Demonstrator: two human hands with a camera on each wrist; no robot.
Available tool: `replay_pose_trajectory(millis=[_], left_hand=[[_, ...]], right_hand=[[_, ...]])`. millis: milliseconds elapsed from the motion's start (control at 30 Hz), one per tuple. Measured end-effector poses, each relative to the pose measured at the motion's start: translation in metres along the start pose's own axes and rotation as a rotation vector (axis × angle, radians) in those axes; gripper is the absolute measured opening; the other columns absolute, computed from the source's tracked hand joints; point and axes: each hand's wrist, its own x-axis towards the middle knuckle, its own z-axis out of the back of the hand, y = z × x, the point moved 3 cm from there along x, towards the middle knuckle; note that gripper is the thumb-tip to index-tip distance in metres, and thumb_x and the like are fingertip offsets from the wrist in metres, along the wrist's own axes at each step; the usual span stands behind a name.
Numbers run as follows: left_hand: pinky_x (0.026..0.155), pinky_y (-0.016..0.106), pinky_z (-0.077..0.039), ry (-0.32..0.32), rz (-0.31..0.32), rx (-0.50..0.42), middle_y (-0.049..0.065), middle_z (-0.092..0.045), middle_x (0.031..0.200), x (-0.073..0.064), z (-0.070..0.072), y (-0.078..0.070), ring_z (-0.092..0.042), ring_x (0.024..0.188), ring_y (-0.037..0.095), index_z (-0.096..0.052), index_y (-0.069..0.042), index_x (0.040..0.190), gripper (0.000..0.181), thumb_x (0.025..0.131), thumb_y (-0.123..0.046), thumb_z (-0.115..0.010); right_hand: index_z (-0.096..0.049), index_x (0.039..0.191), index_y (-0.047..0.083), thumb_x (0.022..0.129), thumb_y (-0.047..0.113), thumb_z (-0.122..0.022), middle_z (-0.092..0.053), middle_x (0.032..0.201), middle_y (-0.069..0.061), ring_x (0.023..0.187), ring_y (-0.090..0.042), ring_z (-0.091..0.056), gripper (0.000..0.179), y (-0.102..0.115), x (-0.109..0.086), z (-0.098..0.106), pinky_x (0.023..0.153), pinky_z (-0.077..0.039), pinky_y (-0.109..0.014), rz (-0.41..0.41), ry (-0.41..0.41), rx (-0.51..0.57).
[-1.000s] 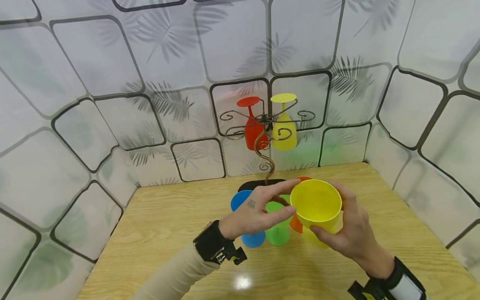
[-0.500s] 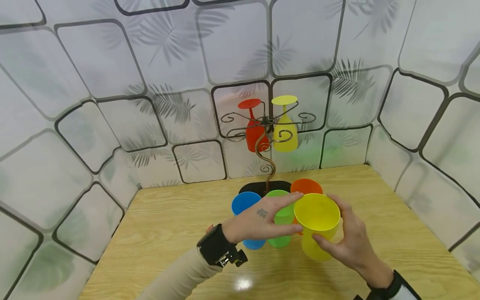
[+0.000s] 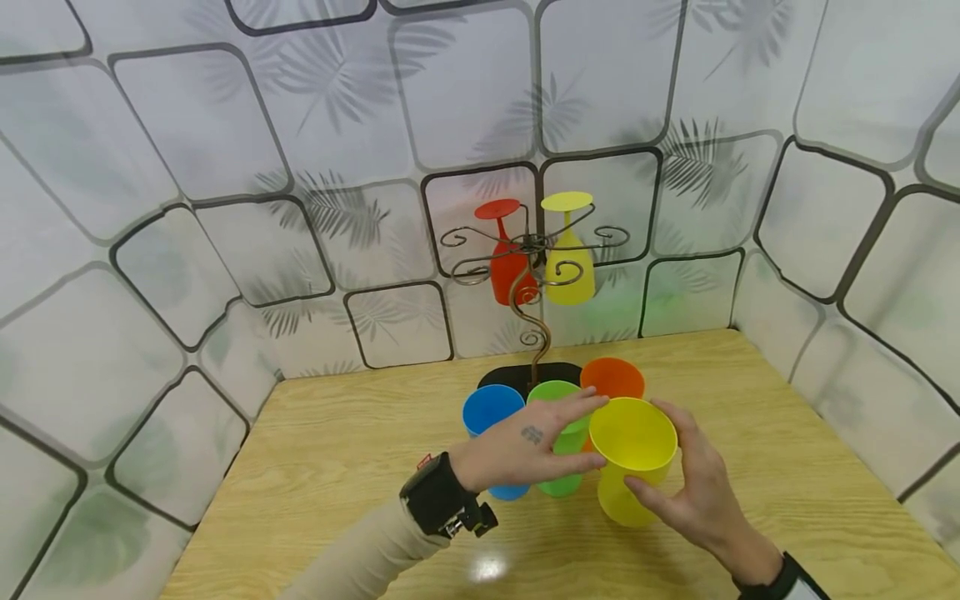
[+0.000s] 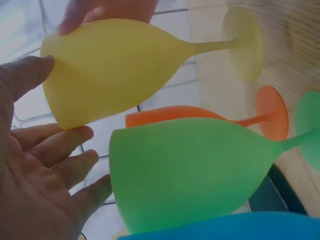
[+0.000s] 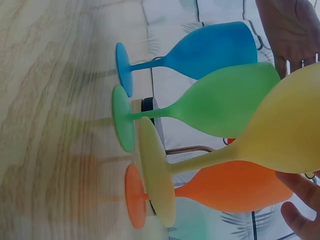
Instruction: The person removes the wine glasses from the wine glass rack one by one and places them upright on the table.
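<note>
A yellow plastic goblet (image 3: 632,437) stands upright between the two hands, its foot close over the wood in the right wrist view. My right hand (image 3: 701,496) holds its bowl from the right, thumb in front and fingers behind. From the left, my left hand (image 3: 513,446) reaches with extended fingers; its thumb and index fingertips touch the goblet's rim area in the left wrist view. Just behind and left of it are a green goblet (image 4: 185,170) and a blue goblet (image 5: 215,50), both upright. An orange goblet (image 3: 613,375) stands behind the yellow one.
At the back of the wooden table (image 3: 330,458) rises a curled metal stemware rack (image 3: 542,325) on a black base (image 3: 495,377). A red goblet (image 3: 510,275) and another yellow goblet (image 3: 572,279) hang upside down from its arms. Patterned walls (image 3: 330,100) enclose the table.
The held yellow goblet has come down towards the table with the right hand, revealing more of the orange goblet. The left hand has shifted slightly right and down alongside it.
</note>
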Motion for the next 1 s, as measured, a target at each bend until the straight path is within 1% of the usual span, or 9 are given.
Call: replay_pose_trajectory(millis=[100, 200, 367, 533, 600, 667, 833, 1000], left_hand=[[0.118, 0.029, -0.037, 0.001, 0.014, 0.063, 0.003, -0.044, 0.16, 0.001, -0.002, 0.001, -0.031, 0.153, 0.018, -0.037, -0.011, 0.157, 0.065, 0.103, -0.038, -0.062], [0.119, 0.032, -0.037, -0.013, -0.004, 0.154, 0.003, -0.043, 0.16, 0.004, -0.004, 0.001, -0.031, 0.153, 0.019, -0.036, -0.011, 0.157, 0.066, 0.103, -0.04, -0.06], [0.12, 0.034, -0.036, -0.05, -0.053, 0.296, 0.003, -0.048, 0.157, 0.009, -0.004, -0.001, -0.036, 0.151, 0.02, -0.04, -0.009, 0.154, 0.065, 0.102, -0.042, -0.061], [0.117, 0.039, -0.042, -0.086, -0.066, 0.414, 0.002, -0.055, 0.151, 0.008, -0.009, 0.001, -0.044, 0.146, 0.021, -0.046, -0.008, 0.15, 0.065, 0.099, -0.043, -0.067], [0.116, 0.041, -0.043, -0.096, -0.065, 0.44, 0.002, -0.056, 0.15, 0.007, -0.012, 0.002, -0.045, 0.146, 0.021, -0.047, -0.008, 0.149, 0.066, 0.098, -0.043, -0.068], [0.115, 0.043, -0.044, -0.1, -0.059, 0.46, 0.002, -0.056, 0.151, 0.006, -0.013, 0.003, -0.045, 0.146, 0.02, -0.047, -0.008, 0.149, 0.066, 0.097, -0.044, -0.069], [0.116, 0.045, -0.042, -0.09, -0.051, 0.466, 0.004, -0.055, 0.151, 0.004, -0.015, 0.004, -0.044, 0.147, 0.019, -0.048, -0.008, 0.149, 0.067, 0.097, -0.043, -0.07], [0.116, 0.045, -0.043, -0.09, -0.058, 0.49, 0.003, -0.056, 0.15, 0.006, -0.018, 0.006, -0.044, 0.146, 0.019, -0.048, -0.009, 0.149, 0.066, 0.097, -0.043, -0.07]], right_hand=[[-0.042, 0.147, -0.007, 0.064, 0.007, -0.089, -0.058, 0.133, -0.019, 0.113, -0.007, -0.056, 0.097, -0.002, -0.001, 0.0, 0.101, -0.039, -0.007, -0.012, 0.009, -0.005], [-0.042, 0.147, -0.008, 0.064, 0.005, -0.088, -0.059, 0.132, -0.02, 0.112, -0.009, -0.057, 0.096, -0.006, -0.002, 0.001, 0.101, -0.039, -0.008, -0.009, 0.001, -0.004], [-0.043, 0.148, -0.006, 0.063, 0.004, -0.089, -0.06, 0.13, -0.02, 0.113, -0.007, -0.056, 0.097, -0.01, -0.003, 0.002, 0.101, -0.039, -0.007, 0.01, -0.03, -0.006], [-0.045, 0.147, -0.004, 0.061, 0.002, -0.093, -0.059, 0.132, -0.016, 0.118, -0.002, -0.054, 0.098, -0.012, -0.009, -0.001, 0.101, -0.039, -0.006, -0.038, -0.011, -0.014], [-0.046, 0.146, -0.004, 0.06, 0.002, -0.093, -0.059, 0.133, -0.016, 0.118, -0.003, -0.055, 0.098, -0.014, -0.011, -0.002, 0.1, -0.04, -0.006, -0.049, -0.006, -0.019], [-0.047, 0.147, -0.002, 0.061, 0.003, -0.093, -0.059, 0.133, -0.015, 0.116, -0.005, -0.055, 0.098, -0.016, -0.013, -0.004, 0.099, -0.041, -0.006, -0.04, -0.004, -0.021], [-0.047, 0.147, -0.001, 0.062, 0.004, -0.093, -0.059, 0.134, -0.014, 0.112, -0.007, -0.057, 0.097, -0.019, -0.015, -0.007, 0.094, -0.043, -0.006, -0.046, 0.01, -0.028], [-0.046, 0.148, -0.001, 0.063, 0.004, -0.093, -0.06, 0.134, -0.015, 0.111, -0.005, -0.056, 0.097, -0.02, -0.016, -0.007, 0.092, -0.043, -0.005, -0.049, 0.017, -0.051]])
